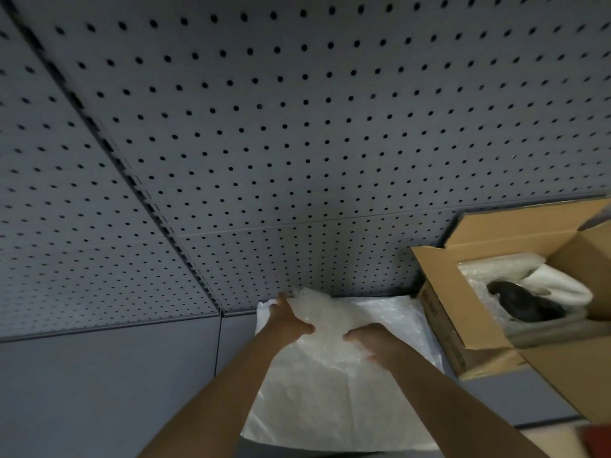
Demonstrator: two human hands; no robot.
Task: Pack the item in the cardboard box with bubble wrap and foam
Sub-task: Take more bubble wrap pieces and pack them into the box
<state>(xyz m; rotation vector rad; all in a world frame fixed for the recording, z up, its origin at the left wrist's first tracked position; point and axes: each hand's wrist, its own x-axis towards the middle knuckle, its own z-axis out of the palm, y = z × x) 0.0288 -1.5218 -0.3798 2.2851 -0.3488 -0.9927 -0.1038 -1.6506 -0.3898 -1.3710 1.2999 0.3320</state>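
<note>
Your view takes in mostly the grey pegboard wall point(297, 127), which fills the left and upper part of the frame, its panels split by a dark seam that runs down toward the grey table point(99, 391).

Low in the middle, a pile of bubble wrap point(347, 375) lies spread on the table, its far edge against the foot of the wall. Your left hand point(287, 317) reaches to the far left corner of the pile, fingers curled over a raised fold and gripping it. Just to the right, your right hand point(372, 342) lies palm down on the same wrap with the fingers bent into it; whether it pinches the sheet or only presses on it, you cannot tell from here.

Further right stands the cardboard box point(443, 312), just beside the pile's right edge, its flaps open and upright. Inside it, the item point(525, 302) appears as a dark, rounded shape, nested in white foam point(562, 285) with more clear wrap at the far side. Motion blur softens the detail there.
</note>
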